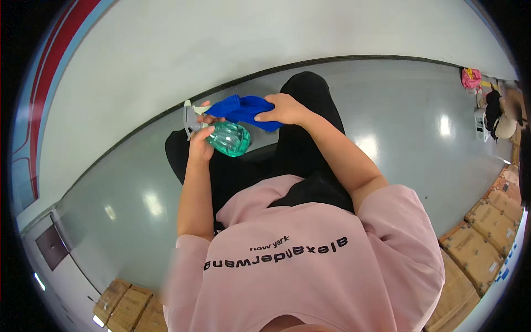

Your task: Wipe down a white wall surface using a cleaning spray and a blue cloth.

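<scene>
My left hand (202,138) is closed around the neck of a spray bottle (230,139), which has a clear green body and a grey-white trigger head. The bottle lies tilted, its head to the left and its base to the right. A blue cloth (243,109) hangs just beyond it, its right end pinched between the thumb and fingers of my right hand (283,109). The cloth's left end reaches the left hand's fingers near the nozzle; whether they grip it too, I cannot tell. Both hands are above my black-trousered legs.
A white wall (310,27) with a dark base strip rises in front of me. Grey glossy floor (398,122) spreads around. Cardboard boxes (470,249) line the right rear, more (128,307) the left rear. At the far right another person (503,119) is near a pink bag (471,78).
</scene>
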